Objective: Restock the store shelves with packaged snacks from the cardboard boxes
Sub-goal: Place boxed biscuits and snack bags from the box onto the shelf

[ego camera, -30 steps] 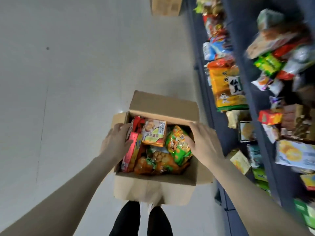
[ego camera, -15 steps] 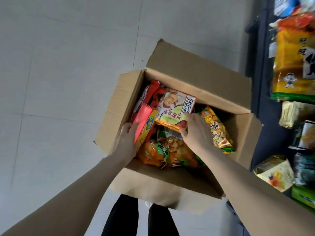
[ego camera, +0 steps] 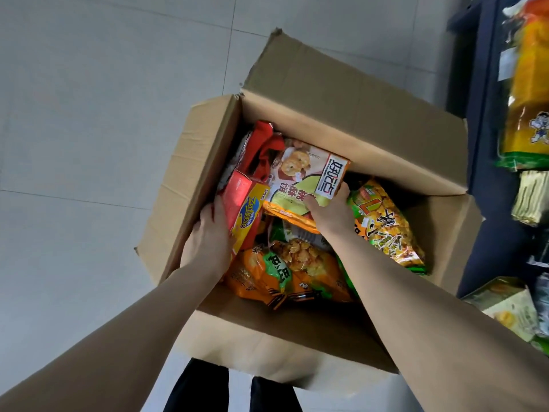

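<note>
Head view: both bare hands reach down into an open cardboard box standing on a pale tiled floor.
Left hand: at the box's left wall, fingers curled round the near end of a red and yellow biscuit carton, which stands on edge along that wall.
Right hand: near the middle of the box, pinching the lower edge of a flat cracker pack printed with round crackers and a green panel; the pack is tilted up toward the far wall.
Other snacks in the box: an orange and green bag lies by the near wall, under both forearms; a yellow and green bag lies against the right side; red wrappers are bunched in the far left corner.
Box flaps: all four are folded outward.
Store shelves: a dark blue unit just right of the box, holding a big yellow bag at the top and smaller packs lower down.
Person: dark trouser legs show below the box's near flap.
</note>
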A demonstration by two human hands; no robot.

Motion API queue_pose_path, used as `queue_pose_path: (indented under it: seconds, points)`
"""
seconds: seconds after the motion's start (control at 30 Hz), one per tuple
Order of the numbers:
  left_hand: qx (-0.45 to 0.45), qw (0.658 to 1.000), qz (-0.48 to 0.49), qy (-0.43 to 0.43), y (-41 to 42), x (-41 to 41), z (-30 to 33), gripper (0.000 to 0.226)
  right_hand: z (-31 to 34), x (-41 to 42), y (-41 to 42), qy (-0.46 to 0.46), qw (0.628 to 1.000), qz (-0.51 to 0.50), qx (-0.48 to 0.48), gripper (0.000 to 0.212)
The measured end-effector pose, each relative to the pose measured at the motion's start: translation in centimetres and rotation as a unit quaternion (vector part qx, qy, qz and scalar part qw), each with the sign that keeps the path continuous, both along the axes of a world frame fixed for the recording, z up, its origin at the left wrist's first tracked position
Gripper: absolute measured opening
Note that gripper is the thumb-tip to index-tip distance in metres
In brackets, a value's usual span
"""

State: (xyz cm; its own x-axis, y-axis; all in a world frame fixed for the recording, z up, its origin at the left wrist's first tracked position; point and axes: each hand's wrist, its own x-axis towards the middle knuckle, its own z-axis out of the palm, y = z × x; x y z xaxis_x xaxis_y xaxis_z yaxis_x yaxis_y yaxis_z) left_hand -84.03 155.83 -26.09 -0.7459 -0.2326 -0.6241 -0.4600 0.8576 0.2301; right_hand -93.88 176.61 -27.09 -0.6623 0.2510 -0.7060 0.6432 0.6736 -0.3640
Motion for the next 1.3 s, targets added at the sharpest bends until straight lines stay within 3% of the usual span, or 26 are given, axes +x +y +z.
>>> queue_pose_path:
  seconds: [0.1,0.3,0.43,0.5,0.63,0.73,0.87,0.97,1.13,1.3]
  points:
    - [0.008,1.000,0.027,-0.009,-0.2,-0.6,0.0,0.085,-0.5,-0.7,-0.5,-0.032,0.990,-0.119,-0.062,0.081]
    - [0.010,0.998,0.051,0.018,0.3,-1.3,0.9,0.069,-0.3,-1.3,-1.5,-0.079,0.948,-0.234,-0.198,0.026]
    - [0.004,0.999,0.031,-0.009,0.9,-1.1,2.8,0.068,2.2,-0.8,-1.0,-0.022,0.967,-0.186,-0.170,0.050]
    - [0.013,0.999,0.016,-0.037,1.3,-1.3,4.4,0.069,4.7,0.0,0.3,0.005,0.979,-0.152,-0.133,0.044]
    - [0.062,0.996,0.024,-0.056,1.7,-2.3,9.2,0.073,10.7,2.2,4.1,0.018,0.992,-0.104,-0.064,0.041]
    - [0.107,0.991,0.050,-0.062,2.1,-3.1,13.4,0.077,16.2,3.9,6.7,0.026,0.990,-0.130,-0.055,0.043]
    - [0.246,0.965,0.050,-0.075,2.3,-3.8,18.9,0.096,24.7,5.9,8.9,0.040,0.985,-0.160,-0.058,0.038]
    - [0.336,0.935,0.090,-0.071,3.1,-4.8,24.2,0.104,32.0,6.7,10.2,0.083,0.987,-0.130,-0.049,0.038]
    - [0.388,0.922,-0.001,0.002,6.9,-7.8,38.4,0.061,44.4,6.9,12.6,0.177,0.982,-0.068,0.022,0.040]
    - [0.422,0.904,-0.036,0.066,9.6,-11.9,47.5,0.060,55.0,7.5,15.0,0.265,0.959,-0.060,0.082,0.042]
